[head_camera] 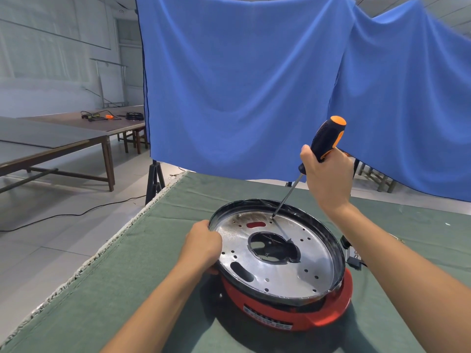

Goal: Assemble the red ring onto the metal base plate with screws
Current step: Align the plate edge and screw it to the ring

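A round shiny metal base plate (313, 253) with a dark rim, many small holes and a large centre opening lies tilted on top of the red ring (339, 304). My left hand (204, 243) grips the plate's left rim. My right hand (326, 174) holds a black and orange screwdriver (327, 138) by its handle. The shaft slants down and its tip sits on a small screw (271, 217) near the plate's far edge.
The work lies on a green cloth-covered table (153, 263) whose left edge drops to the floor. A small metal and black part (353, 258) lies just right of the plate. A blue curtain (242, 85) hangs behind. Wooden tables (76, 138) stand far left.
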Demonstrator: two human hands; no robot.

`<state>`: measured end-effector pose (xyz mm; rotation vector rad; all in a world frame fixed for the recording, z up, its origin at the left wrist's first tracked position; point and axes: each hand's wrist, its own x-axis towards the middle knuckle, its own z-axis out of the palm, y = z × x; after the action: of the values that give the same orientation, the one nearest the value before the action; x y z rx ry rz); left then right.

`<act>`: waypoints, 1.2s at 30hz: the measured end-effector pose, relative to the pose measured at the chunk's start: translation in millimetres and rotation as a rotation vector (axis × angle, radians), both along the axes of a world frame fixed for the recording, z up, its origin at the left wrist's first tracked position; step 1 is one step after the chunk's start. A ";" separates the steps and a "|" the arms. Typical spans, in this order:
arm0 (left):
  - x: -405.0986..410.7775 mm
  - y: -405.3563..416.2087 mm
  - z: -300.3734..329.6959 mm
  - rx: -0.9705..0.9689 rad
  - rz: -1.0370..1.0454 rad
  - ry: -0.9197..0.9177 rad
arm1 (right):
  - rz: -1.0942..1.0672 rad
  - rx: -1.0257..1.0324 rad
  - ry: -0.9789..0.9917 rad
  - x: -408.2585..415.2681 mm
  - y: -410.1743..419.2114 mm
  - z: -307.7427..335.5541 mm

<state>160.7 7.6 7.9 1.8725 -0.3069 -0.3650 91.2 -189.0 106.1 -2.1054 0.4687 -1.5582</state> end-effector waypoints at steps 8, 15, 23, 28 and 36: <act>-6.4 -14.3 24.2 0.656 0.004 -0.653 | 0.024 0.042 -0.023 1.6 -0.8 -1.1; 8.9 -85.9 40.9 0.490 -0.388 -0.642 | 0.031 0.012 -0.003 4.1 -6.5 -0.5; 37.7 -107.0 26.4 0.363 -0.477 -0.586 | 0.023 -0.034 0.049 8.1 -4.7 2.7; 36.2 -113.0 24.4 0.384 -0.442 -0.717 | 0.024 -0.055 0.040 5.9 0.7 4.7; 38.7 -114.7 23.1 0.289 -0.460 -0.686 | 0.029 -0.075 0.050 5.9 1.8 8.2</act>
<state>199.4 -107.2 31.0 2.1605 -1.2139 -0.0554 97.0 -187.3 114.2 -2.2026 0.4003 -1.5316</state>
